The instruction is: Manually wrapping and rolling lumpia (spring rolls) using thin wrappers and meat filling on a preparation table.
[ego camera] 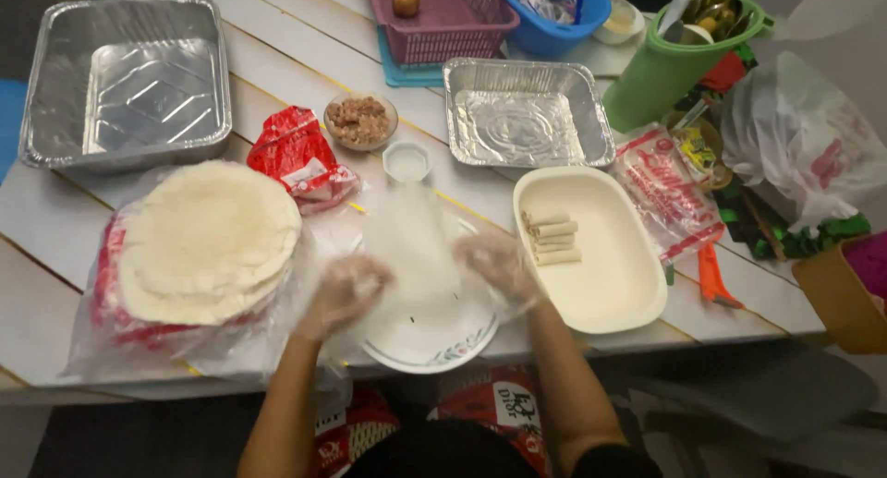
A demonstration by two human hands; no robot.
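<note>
Both of my hands wear thin clear plastic gloves and are blurred. My left hand (346, 289) and my right hand (494, 261) pinch the two sides of a thin, translucent round wrapper (416, 247) held over a white plate (434, 349) with a floral rim. Left of the plate a stack of round pale wrappers (203, 238) lies on its opened plastic bag. Beyond the plate stand a small glass bowl of brown minced filling (360, 121) and a small white cup of liquid (407, 161). Several finished rolls (552, 238) lie in a cream oval dish (610, 275) to the right.
Two empty foil trays sit at the back, a large one (125, 81) on the left and a smaller one (527, 113) in the middle. A pink basket (443, 16), blue bowl (554, 16), green pitcher (665, 67) and plastic bags (795, 136) crowd the far right. An orange-handled tool (713, 279) lies near the table edge.
</note>
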